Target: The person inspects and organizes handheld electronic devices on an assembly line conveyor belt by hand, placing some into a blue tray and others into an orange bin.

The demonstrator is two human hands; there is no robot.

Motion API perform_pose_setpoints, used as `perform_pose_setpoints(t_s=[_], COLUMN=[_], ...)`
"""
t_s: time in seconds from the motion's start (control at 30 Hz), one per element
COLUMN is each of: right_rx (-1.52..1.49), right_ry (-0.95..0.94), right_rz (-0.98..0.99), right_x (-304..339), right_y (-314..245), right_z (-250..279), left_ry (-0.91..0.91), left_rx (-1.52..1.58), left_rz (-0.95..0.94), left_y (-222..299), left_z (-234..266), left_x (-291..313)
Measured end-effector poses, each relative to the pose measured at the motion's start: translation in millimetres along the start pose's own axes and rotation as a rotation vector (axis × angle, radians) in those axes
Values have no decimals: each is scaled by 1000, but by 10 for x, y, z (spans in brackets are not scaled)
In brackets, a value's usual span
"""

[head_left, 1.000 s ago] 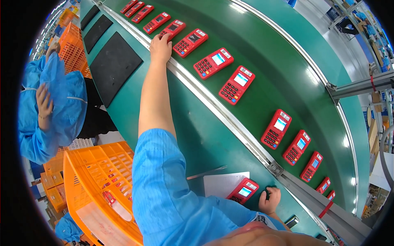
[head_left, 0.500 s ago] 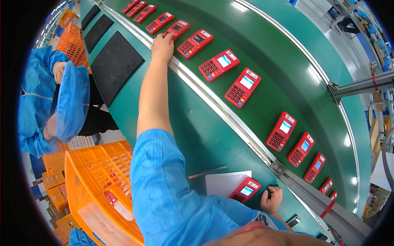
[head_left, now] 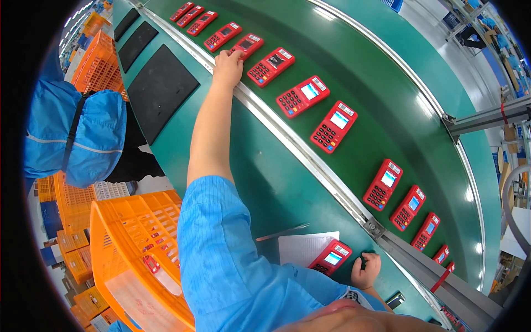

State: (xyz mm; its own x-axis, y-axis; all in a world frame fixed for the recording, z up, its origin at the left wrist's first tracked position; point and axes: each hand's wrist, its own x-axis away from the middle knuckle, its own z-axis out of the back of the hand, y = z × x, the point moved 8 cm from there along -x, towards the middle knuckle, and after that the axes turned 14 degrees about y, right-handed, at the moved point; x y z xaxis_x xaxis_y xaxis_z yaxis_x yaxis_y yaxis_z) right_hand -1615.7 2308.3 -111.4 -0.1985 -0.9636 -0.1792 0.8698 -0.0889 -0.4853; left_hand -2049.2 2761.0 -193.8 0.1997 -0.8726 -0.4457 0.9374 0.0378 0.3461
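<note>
My left hand (head_left: 228, 67) reaches far across the table's rail to a red payment terminal (head_left: 248, 45) on the green conveyor belt (head_left: 354, 72). Its fingers are closed against the terminal's lower corner, covering part of the keypad. Close by lies another red terminal (head_left: 271, 67) with a dark screen. My right hand (head_left: 366, 271) rests on the table at the lower right, fingers curled in and seemingly holding nothing. Beside it, a red terminal with a lit screen (head_left: 331, 257) lies over the corner of a white ruled sheet (head_left: 296, 248).
More red terminals line the belt, several with lit screens (head_left: 341, 119). A metal rail (head_left: 287, 141) edges the belt. Black mats (head_left: 162, 88) lie on the table at left. An orange crate (head_left: 110, 232) stands by my left arm; a person in blue (head_left: 94, 133) is beyond it.
The belt's terminals have shifted slightly right and down the picture, and my left hand has moved along with its terminal. The person at left has turned. My right hand is unmoved.
</note>
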Motion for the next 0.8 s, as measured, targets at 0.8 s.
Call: perform_pose_setpoints(t_s=[0.8], right_rx=[-17], right_ry=[12], right_rz=[-7], right_x=[-85], right_y=[-138], right_z=[-149], left_ry=[69], left_rx=[-16], left_rz=[204], left_y=[-444], left_z=[66], left_x=[-170])
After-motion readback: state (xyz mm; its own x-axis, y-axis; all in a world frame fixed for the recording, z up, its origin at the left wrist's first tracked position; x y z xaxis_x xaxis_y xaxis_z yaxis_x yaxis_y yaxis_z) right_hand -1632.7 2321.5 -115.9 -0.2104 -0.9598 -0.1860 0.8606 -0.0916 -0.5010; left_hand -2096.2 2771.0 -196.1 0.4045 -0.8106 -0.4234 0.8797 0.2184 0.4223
